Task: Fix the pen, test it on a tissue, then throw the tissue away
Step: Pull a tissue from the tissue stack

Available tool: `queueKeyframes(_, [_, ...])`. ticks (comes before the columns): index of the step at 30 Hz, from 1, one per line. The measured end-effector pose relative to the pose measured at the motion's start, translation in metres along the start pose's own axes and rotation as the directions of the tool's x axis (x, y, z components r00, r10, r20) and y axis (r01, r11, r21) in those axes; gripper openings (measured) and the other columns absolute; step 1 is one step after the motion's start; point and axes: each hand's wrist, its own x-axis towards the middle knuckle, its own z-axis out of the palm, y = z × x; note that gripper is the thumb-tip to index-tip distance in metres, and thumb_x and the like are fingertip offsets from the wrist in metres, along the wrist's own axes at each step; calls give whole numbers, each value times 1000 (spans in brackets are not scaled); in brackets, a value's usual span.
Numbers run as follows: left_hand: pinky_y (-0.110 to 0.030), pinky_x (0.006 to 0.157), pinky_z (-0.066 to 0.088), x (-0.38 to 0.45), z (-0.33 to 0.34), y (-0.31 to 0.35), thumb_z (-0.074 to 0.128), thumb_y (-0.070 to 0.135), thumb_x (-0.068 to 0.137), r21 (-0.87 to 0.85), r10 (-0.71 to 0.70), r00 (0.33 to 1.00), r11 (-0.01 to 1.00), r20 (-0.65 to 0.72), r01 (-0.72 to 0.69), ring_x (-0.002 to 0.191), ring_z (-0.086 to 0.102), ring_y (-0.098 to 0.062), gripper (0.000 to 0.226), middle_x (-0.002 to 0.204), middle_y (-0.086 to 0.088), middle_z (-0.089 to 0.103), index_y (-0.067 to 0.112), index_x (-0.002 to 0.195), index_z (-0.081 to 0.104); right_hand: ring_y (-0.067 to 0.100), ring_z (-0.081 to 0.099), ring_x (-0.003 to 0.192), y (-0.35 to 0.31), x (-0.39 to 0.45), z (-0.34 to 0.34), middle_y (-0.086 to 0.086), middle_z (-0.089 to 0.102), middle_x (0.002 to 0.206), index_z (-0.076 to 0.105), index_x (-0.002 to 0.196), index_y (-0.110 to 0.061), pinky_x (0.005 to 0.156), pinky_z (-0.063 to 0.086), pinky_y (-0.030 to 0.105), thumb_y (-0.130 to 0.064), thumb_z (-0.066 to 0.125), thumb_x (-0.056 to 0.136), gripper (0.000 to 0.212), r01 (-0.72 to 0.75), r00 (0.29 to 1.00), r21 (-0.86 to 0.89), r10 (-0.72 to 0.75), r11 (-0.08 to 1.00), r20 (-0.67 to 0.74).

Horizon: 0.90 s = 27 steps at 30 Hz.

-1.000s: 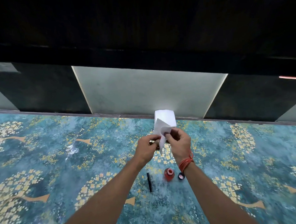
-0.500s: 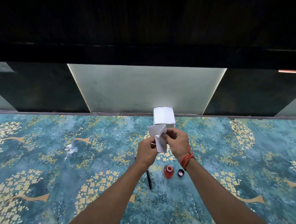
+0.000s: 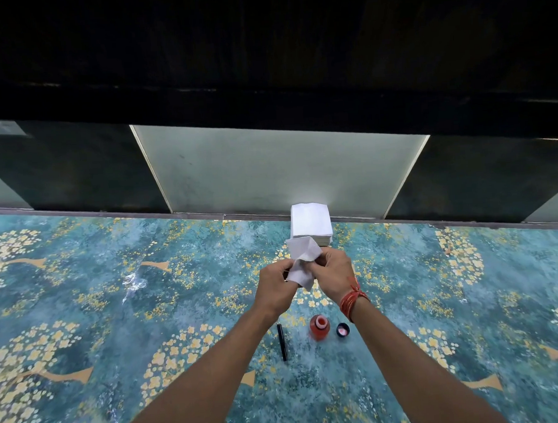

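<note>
Above the table, both my hands are together around a crumpled white tissue [image 3: 301, 258]. My right hand [image 3: 331, 273] pinches the tissue from the right. My left hand [image 3: 276, 286] is curled at the tissue's lower left, where the tissue wraps over whatever its fingers grip, so that thing is hidden. A slim black pen part [image 3: 282, 342] lies on the table below my hands. Next to it stand an open red ink bottle [image 3: 319, 327] and its dark cap [image 3: 342, 330].
A stack of white tissues [image 3: 310, 222] sits at the table's far edge, just behind my hands. The table [image 3: 114, 300] has a teal cover with yellow flowers. Beyond it are dark panels and one pale panel [image 3: 269, 173].
The tissue has gone from a flat fold to crumpled between my hands. The dark slim piece seen in my left fingers before is now covered by it. My hands stay in place.
</note>
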Motion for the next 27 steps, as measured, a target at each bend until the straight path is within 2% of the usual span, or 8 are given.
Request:
queueKeyframes(4, [-33, 71, 62, 1, -4, -6, 69, 3, 84, -58, -18, 998, 998, 53, 21, 80, 70, -19, 19, 90, -9, 76, 10, 100, 76, 25, 67, 79, 6, 4, -3, 20, 73, 87, 72, 87, -1, 73, 59, 53, -5, 67, 84, 6, -76, 995, 112, 69, 991, 68])
queueKeyframes(7, [-36, 75, 61, 1, -5, -9, 67, 2, 86, -134, -46, 997, 990, 63, 54, 80, 71, -21, 20, 89, -10, 76, 14, 99, 77, 28, 68, 92, 0, -3, -6, 15, 71, 99, 67, 106, 0, 76, 61, 38, 2, 57, 91, 17, -139, 990, 329, 121, 934, 76])
queueKeyframes(9, [-36, 75, 61, 1, -5, -8, 67, 3, 87, -175, -65, 996, 982, 57, 74, 79, 70, -20, 17, 87, -14, 75, 11, 98, 77, 25, 70, 96, 4, -7, -7, 13, 72, 104, 66, 113, 1, 80, 60, 36, 3, 61, 89, 24, -107, 993, 355, 83, 929, 81])
queueKeyframes(15, [-31, 67, 61, 0, 3, 1, 71, 1, 83, -265, -73, 997, 961, 40, 81, 69, 67, -16, 13, 79, -13, 72, 3, 95, 75, 3, 70, 72, 6, -17, -1, -3, 75, 80, 72, 96, -3, 69, 57, 22, 6, 69, 82, 17, -35, 999, 356, 35, 934, 5])
queueKeyframes(18, [-23, 59, 57, 0, 1, 2, 76, 2, 78, -188, -59, 998, 981, -19, 54, 61, 67, -5, 16, 68, 7, 74, 8, 93, 77, 10, 70, 75, 3, -15, -6, -3, 76, 80, 74, 94, -6, 70, 59, 27, -1, 73, 81, 14, -3, 999, 362, 18, 932, -37])
queueKeyframes(21, [-24, 52, 50, 0, 3, 0, 77, 15, 81, -122, -9, 998, 993, -70, 0, 57, 58, -2, 5, 65, 5, 71, 11, 84, 79, 14, 67, 76, -6, -14, -7, 9, 75, 85, 73, 91, -7, 72, 58, 30, -4, 76, 79, 12, 22, 1000, 294, -18, 955, -17])
queueKeyframes(24, [-30, 51, 37, -2, 9, -6, 75, 23, 81, -38, 27, 997, 999, -73, -30, 57, 42, -10, 21, 58, -7, 60, 7, 68, 71, 7, 53, 60, -7, -10, -5, 7, 70, 70, 73, 76, -7, 55, 48, 28, -13, 79, 77, 9, 123, 992, 43, -121, 991, -43])
queueKeyframes(27, [-40, 55, 49, -5, 11, -12, 72, 15, 76, -34, -21, 998, 999, -58, 19, 58, 51, -12, 9, 61, -15, 67, 7, 71, 74, 9, 44, 57, -7, -6, -4, 11, 65, 61, 68, 67, -6, 48, 40, 30, -12, 75, 77, 14, 181, 980, -114, -188, 977, -58])
